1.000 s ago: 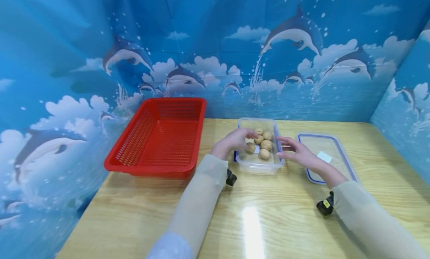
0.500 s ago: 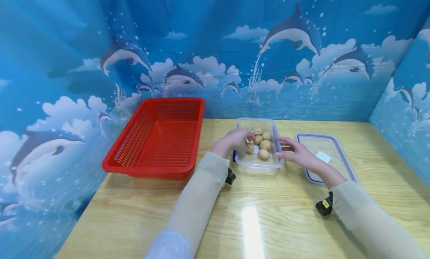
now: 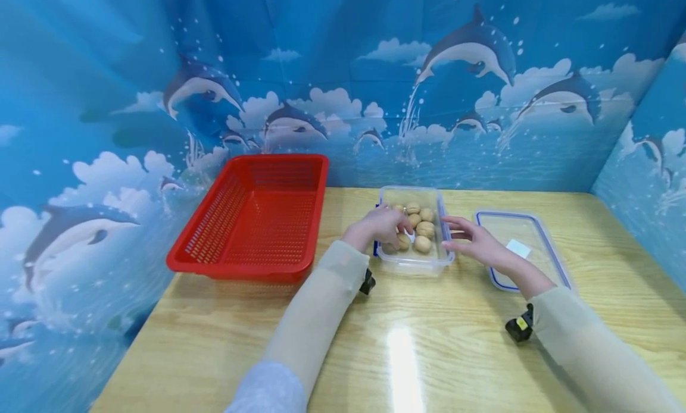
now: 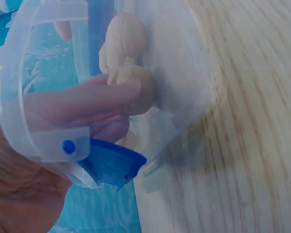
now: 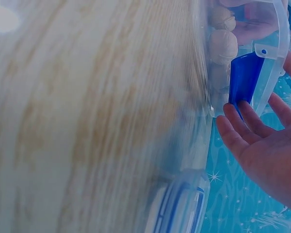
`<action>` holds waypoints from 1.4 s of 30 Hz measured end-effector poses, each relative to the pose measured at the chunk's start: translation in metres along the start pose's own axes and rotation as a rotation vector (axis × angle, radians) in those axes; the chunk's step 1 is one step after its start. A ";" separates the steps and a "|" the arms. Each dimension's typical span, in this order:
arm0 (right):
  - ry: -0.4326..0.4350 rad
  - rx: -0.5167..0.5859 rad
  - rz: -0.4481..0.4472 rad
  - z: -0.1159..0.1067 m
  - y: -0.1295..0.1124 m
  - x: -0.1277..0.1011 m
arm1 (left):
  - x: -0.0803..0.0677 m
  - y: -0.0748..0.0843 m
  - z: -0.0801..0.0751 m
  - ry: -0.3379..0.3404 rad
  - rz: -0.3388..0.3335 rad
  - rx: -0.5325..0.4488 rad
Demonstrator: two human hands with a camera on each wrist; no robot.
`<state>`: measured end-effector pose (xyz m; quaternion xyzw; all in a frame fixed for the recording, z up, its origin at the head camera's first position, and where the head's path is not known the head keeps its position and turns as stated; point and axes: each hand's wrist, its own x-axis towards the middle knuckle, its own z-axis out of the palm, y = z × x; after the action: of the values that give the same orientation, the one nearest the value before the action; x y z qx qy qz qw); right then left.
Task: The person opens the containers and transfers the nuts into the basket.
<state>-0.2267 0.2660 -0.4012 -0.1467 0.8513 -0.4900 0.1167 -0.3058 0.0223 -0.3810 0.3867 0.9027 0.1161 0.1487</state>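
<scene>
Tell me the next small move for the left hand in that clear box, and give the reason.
Probably close the fingers on one walnut and lift it out. The left hand already reaches into the clear box, fingertips against a nut, while the right hand rests open at the box's side.

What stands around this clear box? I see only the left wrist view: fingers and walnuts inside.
Observer: A red basket stands left of the box on the table.
Operator: Where is the right hand?
Observer: The right hand is open beside the box's right wall, fingers near a blue latch.
Operator: And the lid?
Observer: The lid lies flat on the table, right of the box.
</scene>
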 end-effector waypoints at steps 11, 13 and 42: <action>0.011 0.002 0.003 -0.002 -0.002 -0.001 | 0.000 0.005 0.000 -0.014 -0.029 0.019; 0.014 0.004 0.005 -0.002 -0.001 -0.001 | 0.000 0.005 0.000 -0.011 -0.028 0.022; 0.018 -0.012 0.001 0.002 0.000 -0.001 | -0.001 0.021 -0.043 0.008 -0.007 -0.123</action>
<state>-0.2254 0.2646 -0.4025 -0.1427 0.8552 -0.4863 0.1083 -0.3071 0.0318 -0.3338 0.3733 0.8957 0.1727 0.1689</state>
